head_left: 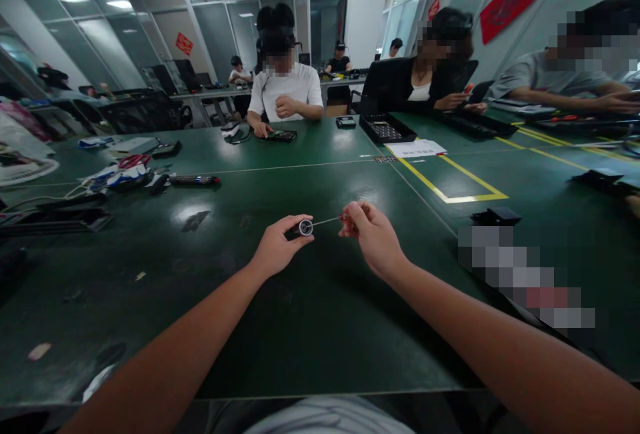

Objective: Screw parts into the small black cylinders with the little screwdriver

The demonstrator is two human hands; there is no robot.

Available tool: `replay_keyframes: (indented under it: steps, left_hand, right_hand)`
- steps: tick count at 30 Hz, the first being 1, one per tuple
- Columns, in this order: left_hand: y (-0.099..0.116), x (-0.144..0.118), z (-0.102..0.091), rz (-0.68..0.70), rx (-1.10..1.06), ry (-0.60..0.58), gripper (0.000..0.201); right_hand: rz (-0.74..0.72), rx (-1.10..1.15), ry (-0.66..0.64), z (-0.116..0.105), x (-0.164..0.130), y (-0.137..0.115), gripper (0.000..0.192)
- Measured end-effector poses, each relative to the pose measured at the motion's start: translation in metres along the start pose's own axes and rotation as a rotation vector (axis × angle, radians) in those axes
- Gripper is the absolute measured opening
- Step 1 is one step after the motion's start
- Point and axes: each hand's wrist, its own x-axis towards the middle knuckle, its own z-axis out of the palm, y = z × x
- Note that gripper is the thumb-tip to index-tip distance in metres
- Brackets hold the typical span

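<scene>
My left hand (280, 247) is closed around a small dark cylinder (303, 228) with a round silver end face turned to the right. My right hand (373, 234) pinches a thin tool (326, 221) with a reddish handle, whose slim metal shaft reaches left to the cylinder's end. Both hands hover just above the dark green table (280, 327), near its middle. The rest of the cylinder is hidden inside my left fist.
Cables, scissors with red handles (133, 161) and a dark pen-like tool (194, 181) lie at the left. A black tray (386, 129) and white paper (416, 148) lie beyond yellow floor-tape lines (453, 184). Three people sit across and to the right, working with their own hands.
</scene>
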Motion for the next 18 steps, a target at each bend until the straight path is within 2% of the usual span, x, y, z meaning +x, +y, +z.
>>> replay_keyframes:
  steps: [4,10,15,18]
  left_hand:
    - [0.001,-0.001,0.000,0.005,0.002,-0.005,0.037]
    - [-0.001,-0.001,0.000,-0.010,0.005,-0.011,0.038]
    - [-0.003,-0.001,0.001,-0.011,0.034,-0.010,0.038]
    - [-0.005,-0.001,0.001,-0.008,0.040,-0.011,0.038]
  right_hand:
    - [-0.140,-0.216,-0.032,-0.001,-0.003,0.001,0.027]
    - [-0.192,-0.332,-0.107,-0.004,-0.006,0.000,0.027]
    - [-0.275,-0.475,-0.139,-0.002,-0.014,-0.008,0.036]
    - [-0.301,-0.545,-0.098,-0.001,-0.017,-0.010,0.023]
